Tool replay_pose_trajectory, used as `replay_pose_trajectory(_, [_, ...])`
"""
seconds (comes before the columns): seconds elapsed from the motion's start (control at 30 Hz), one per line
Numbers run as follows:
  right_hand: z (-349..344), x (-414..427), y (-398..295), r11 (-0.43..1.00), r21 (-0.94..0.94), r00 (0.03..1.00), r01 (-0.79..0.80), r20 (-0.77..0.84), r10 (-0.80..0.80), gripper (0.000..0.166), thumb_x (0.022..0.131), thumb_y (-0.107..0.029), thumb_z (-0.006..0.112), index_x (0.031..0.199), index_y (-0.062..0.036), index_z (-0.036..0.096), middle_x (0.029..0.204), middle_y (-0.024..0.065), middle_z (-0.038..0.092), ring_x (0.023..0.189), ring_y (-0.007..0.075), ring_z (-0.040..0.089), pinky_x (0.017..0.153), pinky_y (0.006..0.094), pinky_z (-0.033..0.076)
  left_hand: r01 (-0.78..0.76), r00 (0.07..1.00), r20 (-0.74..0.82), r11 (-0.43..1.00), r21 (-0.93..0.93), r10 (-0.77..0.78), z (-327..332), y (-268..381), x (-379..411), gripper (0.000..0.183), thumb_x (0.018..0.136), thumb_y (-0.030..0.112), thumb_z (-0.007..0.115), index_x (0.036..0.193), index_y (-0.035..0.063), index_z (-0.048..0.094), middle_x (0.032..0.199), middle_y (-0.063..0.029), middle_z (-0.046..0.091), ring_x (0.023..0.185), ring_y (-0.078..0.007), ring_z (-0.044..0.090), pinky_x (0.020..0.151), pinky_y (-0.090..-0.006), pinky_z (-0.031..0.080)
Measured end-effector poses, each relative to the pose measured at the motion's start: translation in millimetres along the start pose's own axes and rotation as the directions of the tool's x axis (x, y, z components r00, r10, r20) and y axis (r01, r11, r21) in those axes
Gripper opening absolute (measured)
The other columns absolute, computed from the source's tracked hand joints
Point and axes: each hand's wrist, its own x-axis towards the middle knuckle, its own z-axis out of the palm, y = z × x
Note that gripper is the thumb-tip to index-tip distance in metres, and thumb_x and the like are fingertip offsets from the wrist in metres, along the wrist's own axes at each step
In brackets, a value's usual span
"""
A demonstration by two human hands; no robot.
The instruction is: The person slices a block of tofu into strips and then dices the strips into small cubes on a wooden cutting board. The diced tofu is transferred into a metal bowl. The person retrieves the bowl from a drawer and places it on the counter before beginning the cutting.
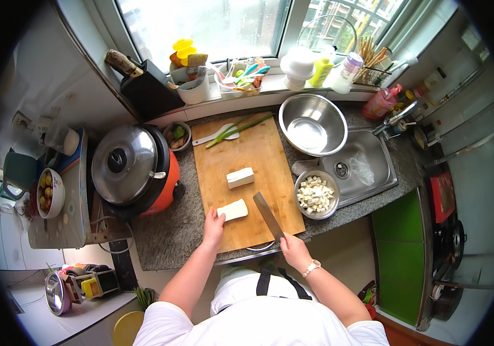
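Note:
My left hand grips the left end of a white tofu slab, which lies on the near part of a wooden cutting board. In my right hand is the handle of a kitchen knife. Its broad blade slants up and left over the board, to the right of the slab and apart from it. Farther back on the board stands a tofu block with a lengthwise line along its top. Cubed white tofu fills much of a metal bowl right of the board.
A white spoon and green onions lie at the board's far end. An orange electric pot with a metal lid stands left. Behind the cubes sits a large steel basin, overlapping the sink. A small bowl holds food pieces.

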Motion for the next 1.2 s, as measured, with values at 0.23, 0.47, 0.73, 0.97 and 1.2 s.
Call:
replay_pose_trajectory(0.23, [34.2,13.3,-22.3,0.999,-0.041,0.999,0.028,-0.038,-0.030,0.019,0.099,-0.015,0.052,0.107,0.0000,0.062,0.090,0.0269,0.066,0.088,0.0463,0.063,0.075,0.0513,0.050,-0.145,0.988,-0.064,0.987,-0.068,0.140,28.2,-11.0,-22.8,0.074,0.099,0.000,0.049,0.159,-0.0024,0.006,0.166,-0.0186,0.018,0.152,-0.0261,0.022,0.123,-0.0344,0.019])
replay_pose_trajectory(0.47, [39.0,9.0,-34.3,0.998,-0.021,0.998,0.052,0.028,-0.051,0.021,0.100,-0.013,0.051,0.114,0.0000,0.060,0.090,0.0266,0.065,0.086,0.0459,0.063,0.075,0.0501,0.050,-0.141,0.981,-0.139,0.990,-0.015,0.138,52.3,-20.6,-27.4,0.076,0.101,0.010,0.052,0.160,0.0000,0.006,0.166,-0.0202,0.014,0.154,-0.0276,0.016,0.123,-0.0357,0.016])
replay_pose_trajectory(0.73, [30.0,8.0,-30.0,0.999,0.013,0.999,0.040,0.010,-0.040,0.020,0.100,-0.013,0.052,0.112,-0.0001,0.061,0.091,0.0265,0.065,0.087,0.0451,0.063,0.075,0.0485,0.051,-0.231,0.966,-0.091,0.967,0.103,0.240,12.0,-46.2,-4.5,0.074,0.093,0.012,0.064,0.155,0.0000,0.025,0.157,-0.0213,0.032,0.147,-0.0353,0.026,0.121,-0.0428,0.021])
replay_pose_trajectory(0.97, [32.8,6.5,-23.5,0.999,0.032,0.998,0.043,0.043,-0.044,0.019,0.100,-0.013,0.052,0.110,0.0004,0.061,0.090,0.0267,0.065,0.086,0.0450,0.063,0.074,0.0471,0.051,-0.454,0.843,0.306,0.279,0.846,0.443,-5.0,1.5,-5.6,0.094,0.070,0.026,0.088,0.149,0.0084,0.040,0.142,-0.0116,0.049,0.134,-0.0326,0.040,0.114,-0.0470,0.028])
replay_pose_trajectory(1.2, [25.6,9.2,-28.0,0.998,0.063,0.998,-0.003,0.063,-0.001,0.022,0.100,-0.016,0.051,0.110,0.0006,0.062,0.091,0.0269,0.066,0.089,0.0456,0.063,0.077,0.0494,0.050,-0.532,0.822,0.451,0.188,0.825,0.349,23.1,35.2,8.8,0.076,0.068,0.027,0.090,0.134,0.0114,0.057,0.126,-0.0097,0.055,0.125,-0.0303,0.046,0.109,-0.0450,0.032])
